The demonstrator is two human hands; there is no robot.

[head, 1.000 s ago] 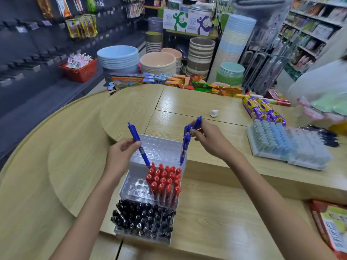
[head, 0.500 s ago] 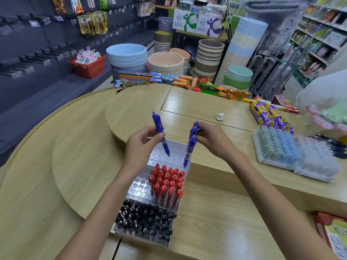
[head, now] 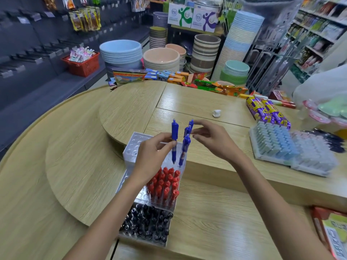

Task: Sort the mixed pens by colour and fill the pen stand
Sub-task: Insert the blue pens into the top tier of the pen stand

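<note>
Head view: pinching one blue pen [head: 174,136] upright in left hand [head: 152,152], tip down over the bare top tier of the pen stand [head: 131,147], right edge, behind the red pens [head: 165,182]. Gripping spare blue pens [head: 186,145] in right hand [head: 212,139], just beside. Long axis vertical, so probably a straight drop from the left.

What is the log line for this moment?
left hand: pinches blue plastic pen upright at clear tiered pen stand | right hand: at other blue pens, grip unclear | red pens, black pens: slotted
</note>
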